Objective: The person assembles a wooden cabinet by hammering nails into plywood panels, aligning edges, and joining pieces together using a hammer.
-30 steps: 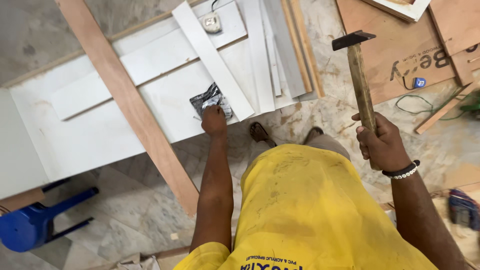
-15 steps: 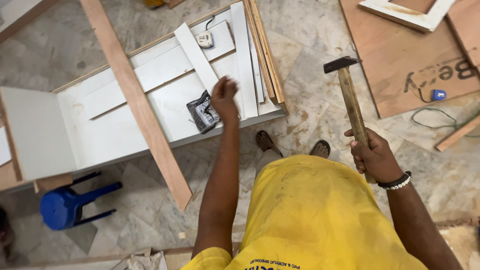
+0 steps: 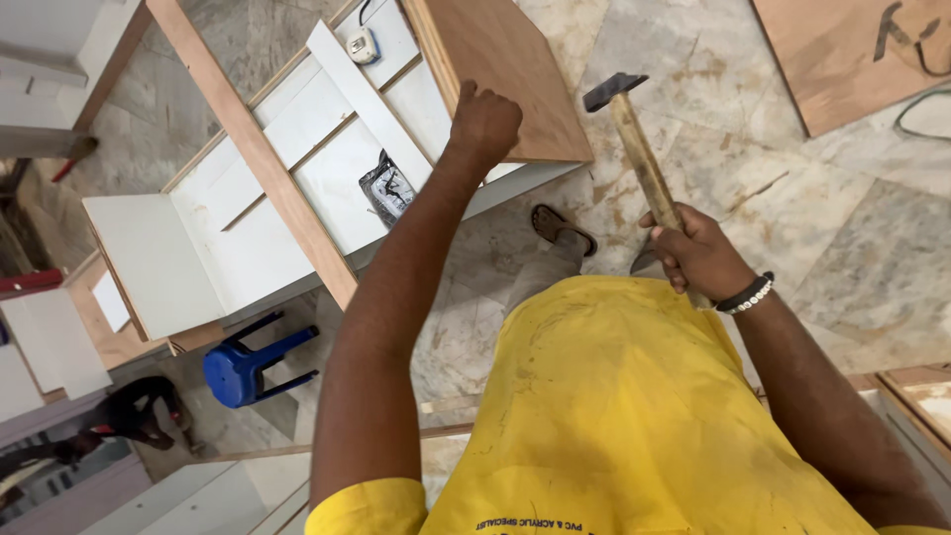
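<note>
Right hand (image 3: 698, 256) has a full fist round the wooden handle of a hammer (image 3: 639, 159), head up. Left hand (image 3: 483, 124) is curled shut over the brown board (image 3: 515, 69) on the white cabinet (image 3: 258, 228); can't tell if it's pinching anything.

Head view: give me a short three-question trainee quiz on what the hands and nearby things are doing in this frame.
1. True or false: the right hand grips a hammer by its wooden handle, head raised.
2. Multiple choice: the left hand is (A) flat on the floor, (B) closed in a fist over the brown wooden panel, (C) holding the blue stool.
3. Fill in: the small dark packet lies on the ______ panel of the cabinet frame.

Key
1. True.
2. B; whether the fingers pinch anything cannot be told.
3. White.
</note>
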